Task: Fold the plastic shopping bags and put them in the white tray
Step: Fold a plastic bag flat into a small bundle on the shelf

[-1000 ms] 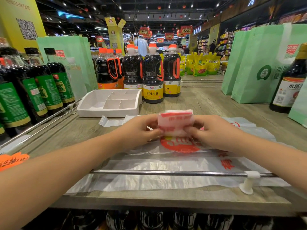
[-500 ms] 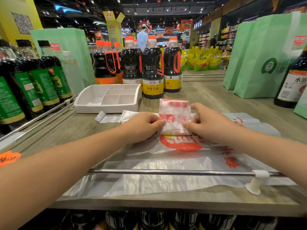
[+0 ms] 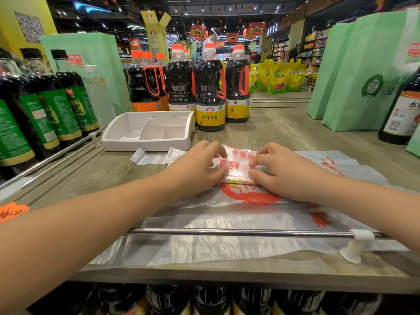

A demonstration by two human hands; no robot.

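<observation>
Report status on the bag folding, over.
Copy: left grip and right grip pinching folded bag, resting on spread bags. Not yet in white tray, tray empty. Path to tray looks open.

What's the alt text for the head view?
The left hand and right hand hold a small folded plastic bag on flat bags spread over a wooden shelf. A white divided tray, nothing in it, sits just behind, beside soy sauce bottles.

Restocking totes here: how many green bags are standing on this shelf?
4 green bags: one back left behind the green-labelled bottles, two side by side on the right, and a corner of one at the right edge. More may be out of frame.
</observation>
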